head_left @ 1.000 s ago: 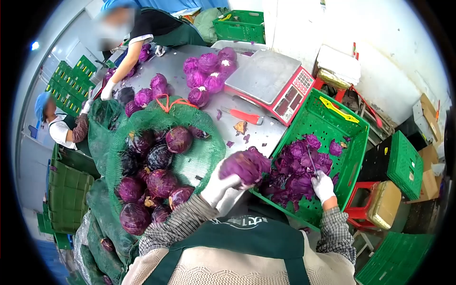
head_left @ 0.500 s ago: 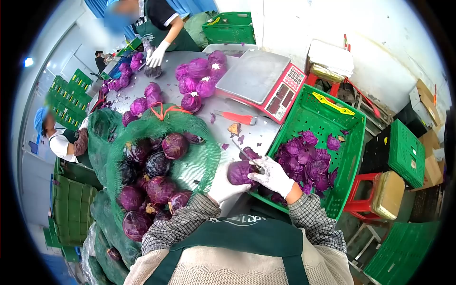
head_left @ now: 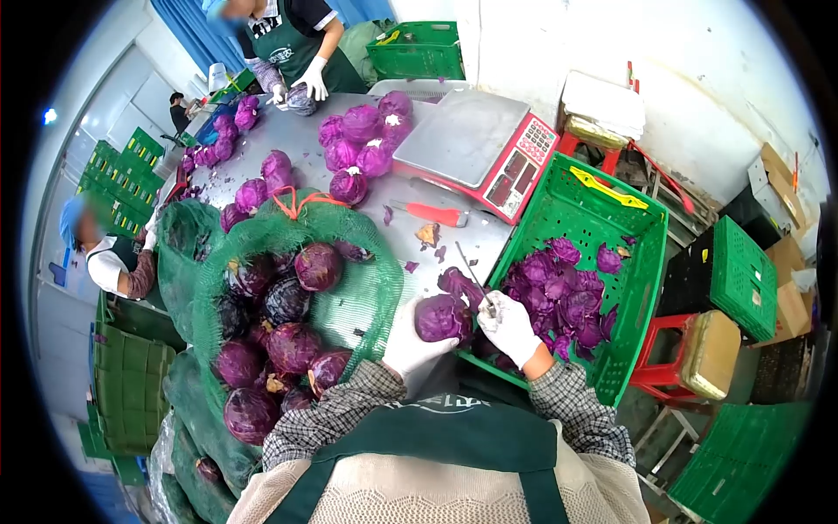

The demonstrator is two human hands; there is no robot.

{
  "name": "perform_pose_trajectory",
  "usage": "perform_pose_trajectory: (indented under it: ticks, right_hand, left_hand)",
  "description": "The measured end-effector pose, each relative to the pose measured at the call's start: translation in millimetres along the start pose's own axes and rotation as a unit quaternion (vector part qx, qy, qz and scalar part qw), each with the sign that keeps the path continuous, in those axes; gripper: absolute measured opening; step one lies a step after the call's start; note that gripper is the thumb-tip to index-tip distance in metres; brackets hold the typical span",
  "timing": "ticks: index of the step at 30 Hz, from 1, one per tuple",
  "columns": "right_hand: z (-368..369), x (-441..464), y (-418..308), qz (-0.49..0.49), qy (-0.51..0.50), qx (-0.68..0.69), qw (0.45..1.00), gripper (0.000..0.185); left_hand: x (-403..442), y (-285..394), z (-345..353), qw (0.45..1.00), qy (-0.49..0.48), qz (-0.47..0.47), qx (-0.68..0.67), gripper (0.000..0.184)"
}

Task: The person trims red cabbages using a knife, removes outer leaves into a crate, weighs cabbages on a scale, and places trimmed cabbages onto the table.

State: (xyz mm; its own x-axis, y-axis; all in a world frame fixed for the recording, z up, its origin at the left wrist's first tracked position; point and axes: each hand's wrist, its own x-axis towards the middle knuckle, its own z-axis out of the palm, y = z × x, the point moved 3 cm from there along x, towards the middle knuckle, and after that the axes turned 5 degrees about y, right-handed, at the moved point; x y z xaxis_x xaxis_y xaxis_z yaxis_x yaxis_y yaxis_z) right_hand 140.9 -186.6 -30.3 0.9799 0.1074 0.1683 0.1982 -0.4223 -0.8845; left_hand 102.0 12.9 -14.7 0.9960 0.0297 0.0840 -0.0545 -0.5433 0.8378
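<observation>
My left hand (head_left: 412, 343), in a white glove, is wrapped round a red cabbage (head_left: 439, 318) above the table's near edge. My gloved right hand (head_left: 508, 328) grips a knife (head_left: 469, 265), its thin blade pointing up and to the left. Between the hands, a purple outer leaf (head_left: 459, 284) stands away from the cabbage's upper right side; whether my right fingers touch it, I cannot tell. Close to my right hand is a green crate (head_left: 648, 288) holding many loose cabbage leaves (head_left: 559, 284). On my left, a green mesh bag (head_left: 371, 301) lies open around several unpeeled red cabbages (head_left: 295, 348).
A red scale (head_left: 511, 188) with a metal plate stands beyond the crate. Peeled cabbages (head_left: 362, 124) are grouped beside it. An orange-handled knife (head_left: 434, 214) lies on the metal table (head_left: 336, 192). Across the table, a co-worker's gloved hands (head_left: 312, 79) hold a cabbage. A stool (head_left: 711, 358) stands right.
My right hand has shifted slightly right, off the cabbage's face, with the knife raised more upright. The outer leaf shows farther out from the cabbage. Across the table, the co-worker has straightened.
</observation>
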Motion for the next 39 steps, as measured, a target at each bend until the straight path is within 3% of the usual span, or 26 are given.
perform_pose_trajectory:
  ticks: [1,3,4,6,9,12,14,17,19,20,21,22,24,27,30,34,35,36,37,38,39]
  right_hand:
    - [-1,-3,-2,0.044,-0.034,0.082,0.995,0.015]
    - [-9,-7,-18,0.018,-0.050,0.068,0.996,0.029]
    - [-10,-9,-28,-0.052,-0.033,-0.027,0.998,0.039]
    - [-1,-9,-22,-0.074,-0.053,-0.083,0.992,0.043]
    - [-1,-3,-18,-0.080,-0.124,-0.061,0.987,0.043]
    - [-1,-1,-23,-0.067,-0.107,-0.081,0.989,0.035]
    - [-1,-3,-28,-0.056,-0.039,-0.151,0.986,0.025]
    - [-1,1,13,-0.048,0.075,-0.132,0.987,0.021]
    - [-19,-2,89,-0.029,0.153,-0.113,0.981,0.014]
    - [-41,-8,107,-0.114,0.163,-0.241,0.950,0.014]
    - [-45,-16,179,0.072,0.126,-0.053,0.988,0.018]
    - [-62,-20,152,0.102,0.065,-0.081,0.989,0.028]
    - [-61,-21,44,0.034,0.155,0.146,0.976,0.028]
    - [-38,-17,-31,0.011,-0.002,0.099,0.995,0.049]
    - [-13,-17,-57,-0.071,-0.021,0.045,0.996,0.055]
    - [-14,-13,-56,-0.064,-0.001,0.091,0.994,0.041]
    - [0,-15,-29,0.016,0.015,0.161,0.987,0.035]
    - [-17,-12,-38,0.129,-0.002,0.283,0.951,0.027]
    - [-20,-11,-3,0.218,0.020,0.356,0.909,0.019]
    - [-46,-1,-8,0.193,0.105,0.412,0.884,0.012]
    - [-62,7,22,0.232,0.165,0.541,0.791,0.008]
  left_hand:
    - [-2,-6,1,1.000,-0.001,-0.002,-0.004,0.091]
    - [-3,4,0,1.000,-0.001,-0.004,-0.002,0.090]
    - [-4,11,-1,1.000,-0.001,-0.004,0.007,0.090]
    - [-5,14,-1,1.000,0.000,0.000,0.012,0.089]
    - [-4,6,0,1.000,0.005,0.006,-0.008,0.087]
    - [-4,11,1,1.000,0.003,-0.002,-0.016,0.087]
    - [-5,14,2,1.000,0.010,0.000,0.030,0.088]
    - [-14,8,2,0.996,0.037,-0.056,-0.052,0.088]
    - [-19,9,-7,0.963,0.021,-0.129,-0.236,0.083]
    - [-21,8,-12,0.931,0.013,-0.165,-0.325,0.080]
    - [-20,3,-17,0.929,0.009,-0.135,-0.345,0.078]
    - [-20,7,-20,0.928,0.019,-0.117,-0.354,0.079]
    - [-14,23,-24,0.949,0.031,-0.084,-0.303,0.082]
    - [-8,31,-13,0.950,0.055,-0.103,-0.291,0.085]
    - [-11,39,-14,0.967,0.045,-0.090,-0.235,0.083]
    - [-9,32,-13,0.942,0.022,-0.128,-0.309,0.083]
    - [-7,30,-13,0.941,0.012,-0.129,-0.313,0.083]
    - [-6,31,-13,0.926,-0.008,-0.136,-0.352,0.082]
    - [-6,32,-15,0.909,-0.027,-0.142,-0.390,0.082]
    - [-8,33,-18,0.891,-0.044,-0.150,-0.427,0.081]
    - [-10,33,-22,0.870,-0.068,-0.166,-0.459,0.080]
